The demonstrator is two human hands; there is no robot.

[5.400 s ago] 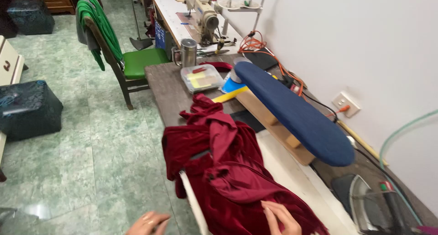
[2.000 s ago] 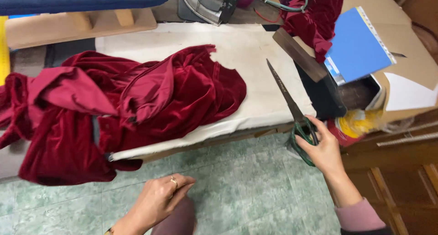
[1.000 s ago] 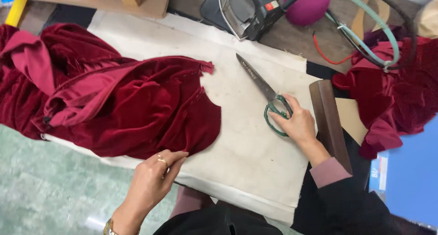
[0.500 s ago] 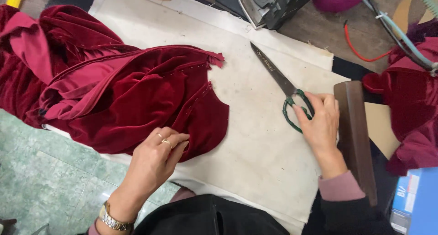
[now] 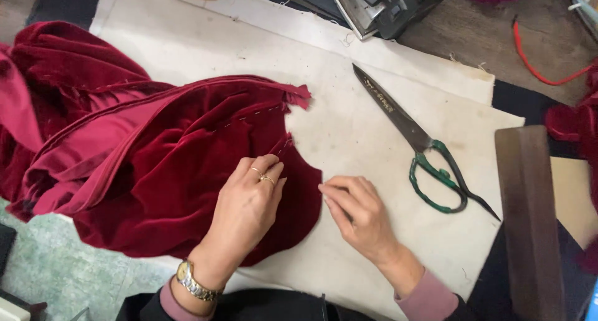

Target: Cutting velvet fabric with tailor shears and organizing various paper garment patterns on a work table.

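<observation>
Our left hand [image 5: 246,206] lies flat and open on the red velvet cloth [image 5: 162,165]. Our right hand [image 5: 358,215] pinches together at its edge, left of the scissors [image 5: 430,153]. The cloth looks soft, floppy and light, so we hold it by the edge

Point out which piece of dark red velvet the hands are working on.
The big velvet garment spread across the pale padded board. Left hand rests on it; right hand touches its curved edge. The other red velvet piece lies untouched at the far right.

Green-handled scissors [image 5: 430,153] lie shut on the cloth-covered board [image 5: 374,96] below an iron [image 5: 380,6]
</observation>
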